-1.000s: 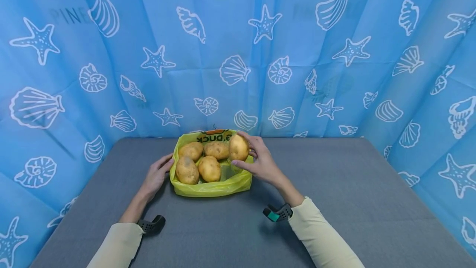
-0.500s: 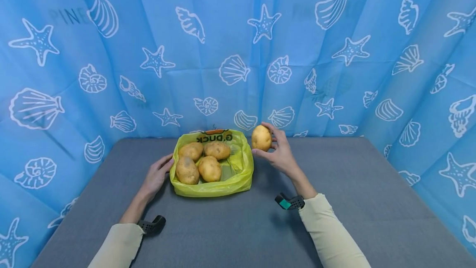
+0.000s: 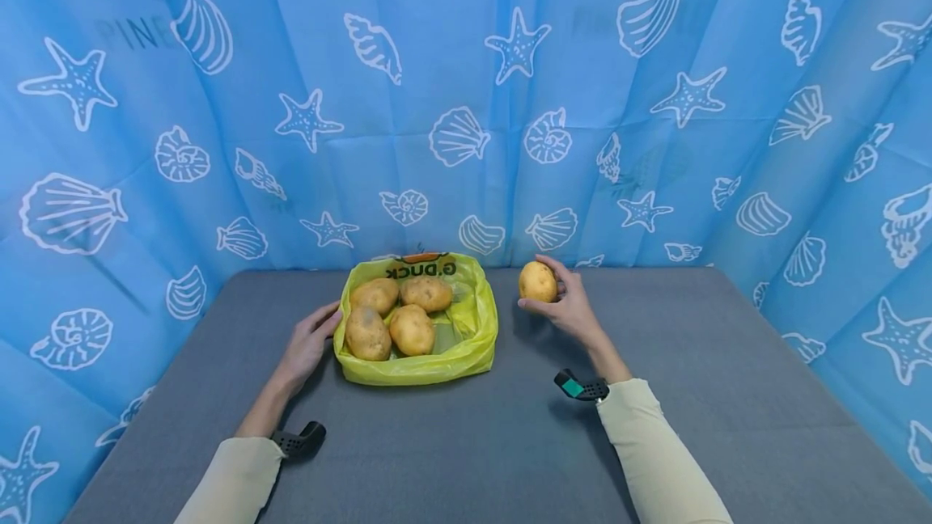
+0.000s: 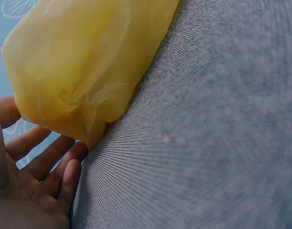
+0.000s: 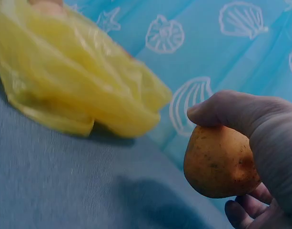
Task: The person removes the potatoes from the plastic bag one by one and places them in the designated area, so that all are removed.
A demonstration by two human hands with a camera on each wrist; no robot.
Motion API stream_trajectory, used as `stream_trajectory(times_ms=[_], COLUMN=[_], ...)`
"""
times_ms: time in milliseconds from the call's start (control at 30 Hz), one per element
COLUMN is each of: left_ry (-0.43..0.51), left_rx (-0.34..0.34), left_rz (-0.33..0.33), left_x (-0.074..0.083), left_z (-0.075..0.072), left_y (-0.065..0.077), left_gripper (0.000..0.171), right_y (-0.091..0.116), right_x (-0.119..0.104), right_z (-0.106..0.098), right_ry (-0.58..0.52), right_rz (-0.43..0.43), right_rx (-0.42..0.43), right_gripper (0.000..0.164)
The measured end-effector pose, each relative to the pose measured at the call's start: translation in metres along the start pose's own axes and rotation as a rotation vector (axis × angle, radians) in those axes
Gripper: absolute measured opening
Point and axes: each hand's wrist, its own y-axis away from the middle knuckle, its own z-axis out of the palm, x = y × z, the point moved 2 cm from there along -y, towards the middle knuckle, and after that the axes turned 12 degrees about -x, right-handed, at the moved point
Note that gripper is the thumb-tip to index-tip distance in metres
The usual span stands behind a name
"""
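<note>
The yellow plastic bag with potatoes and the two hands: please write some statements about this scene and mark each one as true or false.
1. The right hand holds a yellow-brown potato beside the yellow plastic bag, not inside it. True.
2. Six potatoes lie in the bag. False: four lie in it.
3. The left hand rests at the bag's left edge, fingers straight. True.
4. The held potato rests on the grey fabric table. False: the right wrist view shows it above the table.
5. The bag stands on a wooden floor. False: it lies on the grey table.
</note>
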Motion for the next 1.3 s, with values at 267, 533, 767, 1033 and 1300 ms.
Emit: stream_trajectory(times_ms=[267, 533, 767, 1033, 1300], left_ry=[0.005, 0.014, -0.001, -0.007, 0.017], left_rx=[0.0, -0.002, -0.005, -0.017, -0.005], left_rz=[-0.008, -0.005, -0.017, -0.033, -0.024], left_x=[0.001, 0.004, 0.001, 0.001, 0.0], left_z=[0.0, 0.0, -0.001, 0.0, 0.0], left_y=[-0.001, 0.0, -0.003, -0.003, -0.002], left_gripper=[0.054, 0.055, 0.054, 0.053, 0.053], right_y=[0.001, -0.002, -0.002, -0.002, -0.003], right_x=[0.024, 0.031, 0.032, 0.028, 0.026], right_z=[0.003, 0.01, 0.015, 0.019, 0.029], right_ry=[0.059, 0.094, 0.123, 0.085, 0.131], right_rz=[0.054, 0.063, 0.089, 0.074, 0.054], right_rx=[-0.017, 0.012, 0.033, 0.044, 0.025], right_gripper=[0.077, 0.079, 0.081, 0.08, 0.08])
